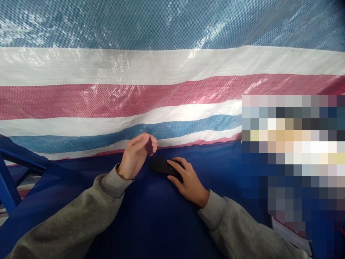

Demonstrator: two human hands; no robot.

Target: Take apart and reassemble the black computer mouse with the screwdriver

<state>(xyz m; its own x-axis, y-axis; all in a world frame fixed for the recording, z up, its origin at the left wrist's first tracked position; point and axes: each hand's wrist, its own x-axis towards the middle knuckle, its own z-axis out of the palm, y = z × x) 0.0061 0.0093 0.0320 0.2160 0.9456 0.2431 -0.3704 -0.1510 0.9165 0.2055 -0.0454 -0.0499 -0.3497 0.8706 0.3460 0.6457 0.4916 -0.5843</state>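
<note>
Now the right hand lies over the black remote's right end, fingers loosely flat; whether it grips, I can't tell. Left hand hangs half-curled and empty beside it. The remote lies mid-frame on the blue table, pointing left-right.

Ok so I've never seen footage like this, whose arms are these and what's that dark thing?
This is a single picture from a camera worn on a person's head, looking down at their own two hands in grey sleeves. The right hand rests its fingers on a flat black object lying on a blue surface. The left hand is lifted just beside it, loosely curled, with nothing visible in it. Behind hangs a striped tarp. The patch on the right is blurred out.
</note>
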